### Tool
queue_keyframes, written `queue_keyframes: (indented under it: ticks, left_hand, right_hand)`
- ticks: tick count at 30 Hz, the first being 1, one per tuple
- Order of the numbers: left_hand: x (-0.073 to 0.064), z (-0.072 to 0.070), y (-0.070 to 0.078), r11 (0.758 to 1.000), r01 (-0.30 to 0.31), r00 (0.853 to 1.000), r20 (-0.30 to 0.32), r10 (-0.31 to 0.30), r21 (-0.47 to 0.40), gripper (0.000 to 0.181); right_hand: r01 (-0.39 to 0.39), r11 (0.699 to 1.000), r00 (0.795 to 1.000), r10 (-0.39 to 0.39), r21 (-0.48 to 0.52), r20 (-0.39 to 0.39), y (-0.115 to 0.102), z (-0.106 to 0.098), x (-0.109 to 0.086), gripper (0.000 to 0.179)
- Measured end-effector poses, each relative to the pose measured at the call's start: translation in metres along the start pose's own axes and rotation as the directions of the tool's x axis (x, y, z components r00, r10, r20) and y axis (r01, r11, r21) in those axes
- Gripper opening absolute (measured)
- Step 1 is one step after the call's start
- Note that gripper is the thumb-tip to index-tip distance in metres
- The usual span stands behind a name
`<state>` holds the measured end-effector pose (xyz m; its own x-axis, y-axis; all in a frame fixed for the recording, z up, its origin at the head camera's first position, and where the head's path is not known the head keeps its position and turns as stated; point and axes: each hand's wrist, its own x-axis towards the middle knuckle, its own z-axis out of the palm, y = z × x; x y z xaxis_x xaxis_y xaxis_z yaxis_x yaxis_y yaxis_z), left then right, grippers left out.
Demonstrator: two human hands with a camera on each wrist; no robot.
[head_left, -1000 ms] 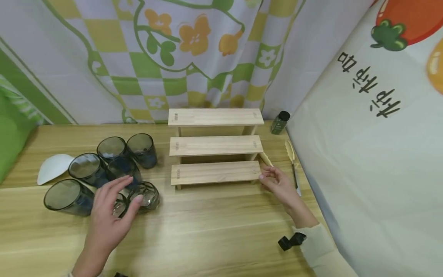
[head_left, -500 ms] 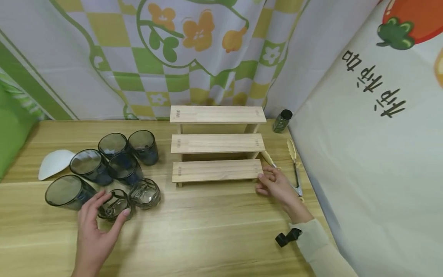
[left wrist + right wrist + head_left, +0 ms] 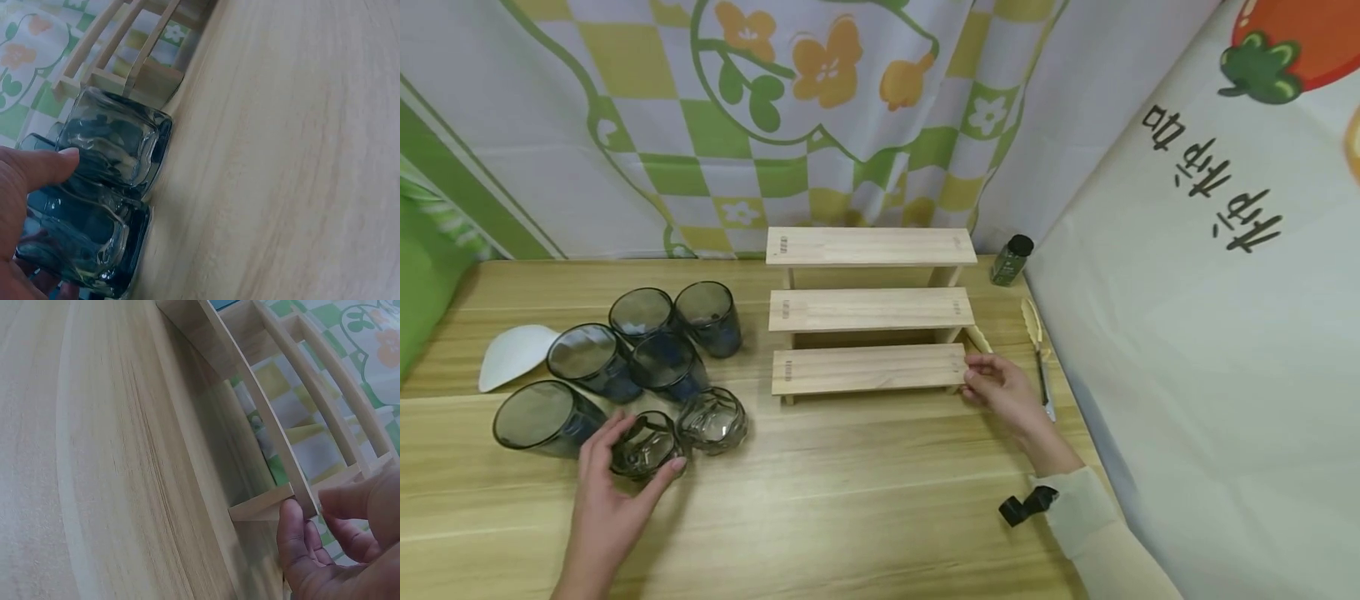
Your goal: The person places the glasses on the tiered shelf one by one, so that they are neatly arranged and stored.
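My left hand [image 3: 610,492] has its thumb and fingers round a short smoky glass [image 3: 646,446], which stands on the table. A second short glass [image 3: 715,421] is right beside it, to the right. In the left wrist view the thumb lies along the bluish wall of the held glass [image 3: 81,231], and the other fingers are partly hidden behind it. A three-tier wooden shelf [image 3: 868,368] stands at the middle. My right hand [image 3: 1009,400] pinches the right end of its lowest board [image 3: 275,425], thumb above and fingers below.
Several taller dark tumblers [image 3: 587,358] stand behind and left of the left hand, with a white dish [image 3: 516,357] beyond. Metal tongs [image 3: 1041,375] with yellowish tips lie by the right wall. A dark-capped jar [image 3: 1011,260] stands at the back right corner.
My left hand has come down and back from above the tumblers and closed round the left short glass. The right hand stays at the shelf's lower right end, its fingers shifting slightly.
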<state>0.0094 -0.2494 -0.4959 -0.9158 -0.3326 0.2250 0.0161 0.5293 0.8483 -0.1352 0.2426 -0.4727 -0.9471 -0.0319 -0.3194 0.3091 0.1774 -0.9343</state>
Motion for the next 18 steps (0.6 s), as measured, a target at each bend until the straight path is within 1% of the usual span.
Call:
queue_keyframes:
  ticks: [3, 6, 10, 14, 16, 18]
  left_hand:
    - [0.0006, -0.0001, -0.004, 1.0, 0.003, 1.0, -0.006, -0.003, 0.0, 0.089]
    - [0.0013, -0.0003, -0.0068, 1.0, 0.019, 1.0, 0.008, -0.019, 0.007, 0.092]
    - [0.0023, -0.0009, -0.0076, 0.998, 0.063, 0.998, 0.029, -0.063, -0.003, 0.094]
    - [0.0016, -0.0015, -0.0073, 0.994, 0.105, 0.994, 0.012, -0.105, -0.017, 0.095]
    - [0.0012, -0.0007, -0.0081, 0.992, 0.112, 0.994, 0.003, -0.112, -0.05, 0.099]
    - [0.0013, 0.0018, -0.0108, 0.987, 0.127, 0.992, 0.012, -0.126, -0.096, 0.107]
  right_hand:
    - [-0.003, 1.0, 1.0, 0.003, -0.023, 0.016, 0.0014, -0.0007, 0.0027, 0.036]
    - [-0.014, 0.999, 0.999, 0.015, -0.029, 0.037, 0.0019, -0.002, 0.0048, 0.034]
    - [-0.032, 0.999, 0.998, 0.032, 0.002, 0.052, 0.002, -0.0031, 0.0069, 0.034]
    - [-0.036, 0.999, 0.997, 0.034, 0.026, 0.063, 0.0023, -0.0031, 0.0083, 0.033]
    - [-0.038, 0.999, 0.997, 0.036, 0.027, 0.066, 0.0025, -0.0033, 0.0084, 0.034]
    - [-0.041, 0.999, 0.997, 0.039, 0.023, 0.063, 0.0023, -0.0041, 0.0076, 0.035]
